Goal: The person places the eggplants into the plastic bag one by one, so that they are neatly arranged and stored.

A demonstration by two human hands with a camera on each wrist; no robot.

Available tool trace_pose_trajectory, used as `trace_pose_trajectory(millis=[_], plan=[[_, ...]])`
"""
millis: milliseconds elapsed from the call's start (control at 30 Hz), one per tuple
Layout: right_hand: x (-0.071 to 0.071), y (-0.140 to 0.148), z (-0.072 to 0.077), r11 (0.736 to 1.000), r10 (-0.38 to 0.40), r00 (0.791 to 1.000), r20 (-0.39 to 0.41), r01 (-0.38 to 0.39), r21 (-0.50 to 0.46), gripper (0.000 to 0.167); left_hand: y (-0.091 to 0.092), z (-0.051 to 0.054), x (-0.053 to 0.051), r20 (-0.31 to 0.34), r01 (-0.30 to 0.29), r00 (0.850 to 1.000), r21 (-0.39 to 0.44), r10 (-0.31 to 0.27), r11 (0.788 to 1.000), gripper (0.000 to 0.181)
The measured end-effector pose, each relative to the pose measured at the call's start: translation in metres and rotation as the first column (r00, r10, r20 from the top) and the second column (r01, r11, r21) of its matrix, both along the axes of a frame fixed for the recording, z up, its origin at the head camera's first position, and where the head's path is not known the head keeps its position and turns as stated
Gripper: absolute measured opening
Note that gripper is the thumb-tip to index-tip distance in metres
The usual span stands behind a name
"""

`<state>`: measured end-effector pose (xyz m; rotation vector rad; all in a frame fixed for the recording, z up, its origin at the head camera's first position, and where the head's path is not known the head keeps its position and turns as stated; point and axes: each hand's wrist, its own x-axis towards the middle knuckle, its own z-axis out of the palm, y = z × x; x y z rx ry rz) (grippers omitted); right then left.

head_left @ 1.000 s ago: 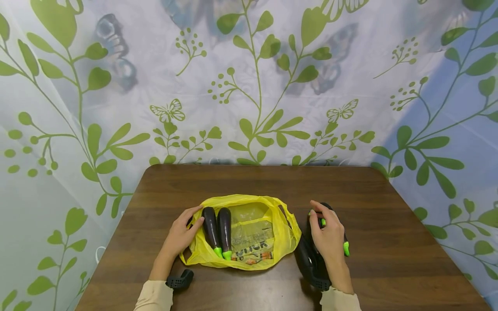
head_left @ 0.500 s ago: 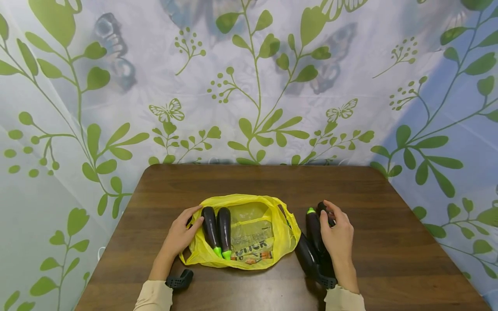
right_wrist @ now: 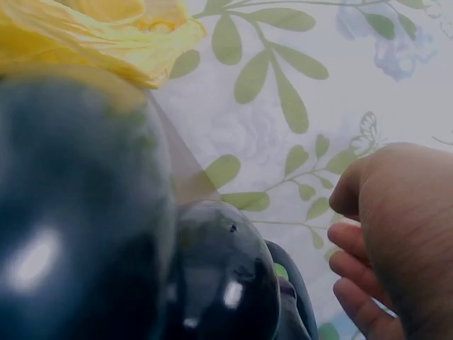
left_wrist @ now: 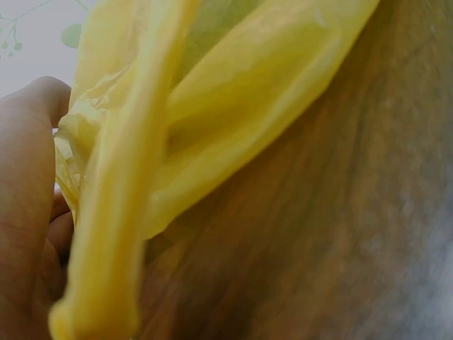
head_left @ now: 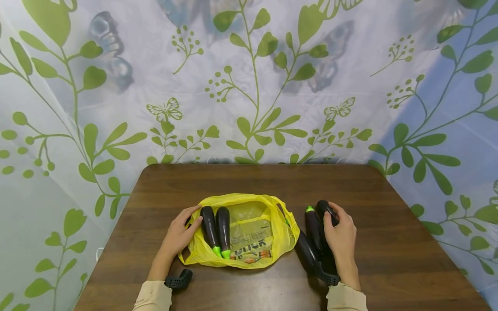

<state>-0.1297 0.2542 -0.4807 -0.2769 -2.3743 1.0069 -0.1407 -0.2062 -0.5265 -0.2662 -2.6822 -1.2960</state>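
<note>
Nearest, a black wrist camera (head_left: pixel 179 280) on each arm. Right hand (head_left: pixel 343 236): fingers loosely bent, grasping nothing, beside the loose eggplants (head_left: pixel 314 226) on the table (head_left: pixel 253 178). Left hand (head_left: pixel 180 230): thumb and fingers drawn together, pinching the yellow bag (head_left: pixel 284 244) at its left rim. Two bagged eggplants (head_left: pixel 223 229) lie side by side, green ends nearer the person. Farthest, a leaf-patterned cloth (head_left: pixel 218 125).
</note>
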Motion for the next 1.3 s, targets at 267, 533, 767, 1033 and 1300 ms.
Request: trace_pose_trajectory(millis=[267, 533, 767, 1033, 1300], plan=[[0.002, 0.012, 0.0, 1.0, -0.016, 0.995, 0.097, 0.015, 0.011, 0.038, -0.001, -0.001, -0.001, -0.008, 0.001, 1.0, -0.006, -0.001, 1.0, 0.05], [0.003, 0.022, -0.001, 1.0, -0.019, 0.975, 0.223, 0.014, 0.026, 0.045, -0.002, 0.0, -0.001, -0.002, 0.006, 1.0, -0.005, -0.006, 1.0, 0.05], [0.002, 0.026, -0.003, 0.999, -0.019, 0.961, 0.278, 0.004, 0.053, 0.049, -0.002, 0.001, 0.0, -0.009, 0.002, 1.0, -0.006, -0.002, 1.0, 0.051], [0.003, 0.028, -0.002, 0.999, 0.0, 0.939, 0.344, -0.019, 0.05, 0.056, -0.002, 0.001, 0.0, 0.002, 0.002, 1.0, 0.004, -0.002, 1.0, 0.052], [0.003, 0.028, -0.001, 0.998, 0.008, 0.919, 0.394, -0.03, 0.05, 0.062, -0.002, 0.002, 0.0, 0.02, 0.007, 1.0, 0.013, -0.008, 1.0, 0.052]])
